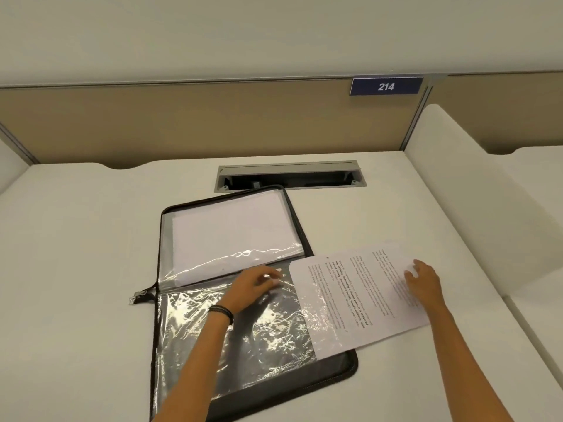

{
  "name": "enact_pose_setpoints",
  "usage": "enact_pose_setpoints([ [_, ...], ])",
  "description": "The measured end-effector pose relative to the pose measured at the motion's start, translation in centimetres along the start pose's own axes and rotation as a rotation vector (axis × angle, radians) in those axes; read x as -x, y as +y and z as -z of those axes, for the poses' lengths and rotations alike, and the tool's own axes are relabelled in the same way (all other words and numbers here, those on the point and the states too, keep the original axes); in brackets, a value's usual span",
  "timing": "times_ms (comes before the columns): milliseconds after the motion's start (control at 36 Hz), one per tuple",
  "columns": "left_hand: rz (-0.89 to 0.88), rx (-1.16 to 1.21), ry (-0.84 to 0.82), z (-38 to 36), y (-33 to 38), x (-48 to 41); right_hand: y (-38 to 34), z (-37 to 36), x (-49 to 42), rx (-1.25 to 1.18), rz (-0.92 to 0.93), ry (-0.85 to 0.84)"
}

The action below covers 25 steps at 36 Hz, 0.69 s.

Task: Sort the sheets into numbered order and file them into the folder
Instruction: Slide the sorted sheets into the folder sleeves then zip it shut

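Zip folder (350, 365) open: 12 o'clock sleeve (167, 239) holds white sheets (231, 229), 6 o'clock sleeve (259, 336) has the printed sheet (359, 293) half-in from 3 o'clock, right hand (423, 278) flat on it with fingers spread, left hand (253, 284) on sleeve, grip too blurred to tell.

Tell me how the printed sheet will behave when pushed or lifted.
The printed sheet looks thin, so it would probably droop if lifted by one edge. Lying flat on the smooth desk, it likely slides easily. Its left part sits under crinkled clear plastic, which may drag.
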<state>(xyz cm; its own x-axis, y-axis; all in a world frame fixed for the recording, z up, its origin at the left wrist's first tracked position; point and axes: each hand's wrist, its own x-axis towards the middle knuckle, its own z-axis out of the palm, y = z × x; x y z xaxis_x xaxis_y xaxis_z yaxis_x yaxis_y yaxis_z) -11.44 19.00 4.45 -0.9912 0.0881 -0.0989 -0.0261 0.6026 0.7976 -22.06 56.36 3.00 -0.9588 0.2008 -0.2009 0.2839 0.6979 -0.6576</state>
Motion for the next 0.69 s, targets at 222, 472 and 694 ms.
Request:
enact_pose_setpoints([
  [222, 0.105, 0.024, 0.35, 3.3, -5.5, 3.8, -1.3, -0.4, 0.0, -0.037, 0.038, -0.043],
  [472, 0.314, -0.108, 0.679, 5.0, -10.8, 8.8, -3.3, -1.2, 0.8, -0.148, 0.005, -0.124],
  [694, 0.429, 0.138, 0.733, 5.0, -11.8, 11.5, -4.6, -2.9, 1.4, -0.22, -0.046, -0.286],
])
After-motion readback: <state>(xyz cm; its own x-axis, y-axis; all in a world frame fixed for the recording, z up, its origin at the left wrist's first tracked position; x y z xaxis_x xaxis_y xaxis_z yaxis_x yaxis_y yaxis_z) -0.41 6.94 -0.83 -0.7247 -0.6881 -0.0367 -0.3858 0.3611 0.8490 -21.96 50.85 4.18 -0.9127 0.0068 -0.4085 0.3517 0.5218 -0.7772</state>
